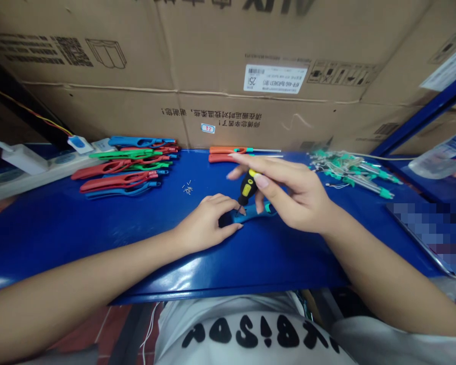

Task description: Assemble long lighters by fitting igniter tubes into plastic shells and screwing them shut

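My left hand (209, 220) grips the near end of a blue lighter body (245, 215) between thumb and fingers, keeping it against the table. A teal part shows toward the right end of this body. Above it, my right hand (294, 192) pinches a small black-and-yellow screwdriver (248, 187) by its handle. The screwdriver leans, and its shaft points down at the blue body beside my left fingertips. Whether the tip sits in a screw is too small to tell. Just beyond my left hand lies a little pile of small screws (188, 188).
Red, green and blue lighter bodies (117, 182) are stacked at left, near a white power strip (57, 165). Two lighters with metal rods (228, 150) lie at the back. Teal-and-metal lighter inserts (359, 170) are heaped at right. A large cardboard box (137, 101) walls off the back.
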Demonstrator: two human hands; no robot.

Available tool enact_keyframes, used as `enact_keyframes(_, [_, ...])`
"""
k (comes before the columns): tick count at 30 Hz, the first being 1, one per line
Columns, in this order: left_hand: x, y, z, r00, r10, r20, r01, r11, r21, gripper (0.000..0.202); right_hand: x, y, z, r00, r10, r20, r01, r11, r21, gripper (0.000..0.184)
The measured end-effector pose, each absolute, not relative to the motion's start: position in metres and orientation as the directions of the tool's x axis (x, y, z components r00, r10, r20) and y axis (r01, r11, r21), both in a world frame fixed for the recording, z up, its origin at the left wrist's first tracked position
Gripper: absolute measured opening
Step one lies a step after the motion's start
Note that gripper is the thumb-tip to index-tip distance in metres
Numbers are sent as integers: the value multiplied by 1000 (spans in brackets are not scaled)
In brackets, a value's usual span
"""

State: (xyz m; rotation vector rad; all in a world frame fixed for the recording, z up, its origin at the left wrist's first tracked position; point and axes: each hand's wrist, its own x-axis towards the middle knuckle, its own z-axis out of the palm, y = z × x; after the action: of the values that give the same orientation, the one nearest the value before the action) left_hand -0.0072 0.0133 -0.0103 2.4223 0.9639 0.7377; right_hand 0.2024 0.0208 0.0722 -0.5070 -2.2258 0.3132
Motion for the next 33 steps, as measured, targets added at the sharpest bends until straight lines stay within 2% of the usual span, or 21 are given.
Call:
enact_keyframes(2, [-7,13,-10,613,722,321,494,-667,558,19,202,21,72,-586,451,673,257,891,-374,36])
enact_keyframes(5, [-7,13,-10,610,722,327,492,-668,558,19,203,24,70,-541,420,729,335,902,-272,26])
enact_keyframes(7, [-7,13,-10,609,722,328,492,-668,558,19,204,25,69,-534,412,738,370,899,-234,26])
enact_keyframes(11, [-7,13,-9,614,719,325,494,-671,552,20,207,30,66,-578,436,690,281,900,-333,38])
enact_keyframes(13, [-7,13,-8,614,718,327,494,-673,551,20,208,33,65,-576,445,685,240,894,-378,37])
enact_keyframes(17, [-7,12,-8,613,719,328,493,-672,553,20,210,38,64,-534,436,724,323,897,-302,23])
enact_keyframes(19, [-7,13,-8,614,718,328,493,-673,552,20,211,39,64,-545,428,721,337,899,-279,25])
enact_keyframes(23, [-7,13,-9,615,717,329,495,-676,547,20,211,35,66,-599,461,655,238,883,-404,36])
enact_keyframes(25, [-7,13,-10,612,716,334,492,-676,549,20,210,33,66,-596,468,652,229,878,-421,32])
enact_keyframes(29, [-6,13,-9,611,713,344,464,-675,574,20,208,33,66,-571,411,710,299,910,-287,21])
enact_keyframes(31, [-6,12,-9,608,715,345,462,-672,579,20,208,32,66,-593,370,715,291,927,-238,24])
enact_keyframes(33, [-6,12,-8,608,715,346,463,-672,578,20,207,31,67,-622,340,705,239,940,-243,30])
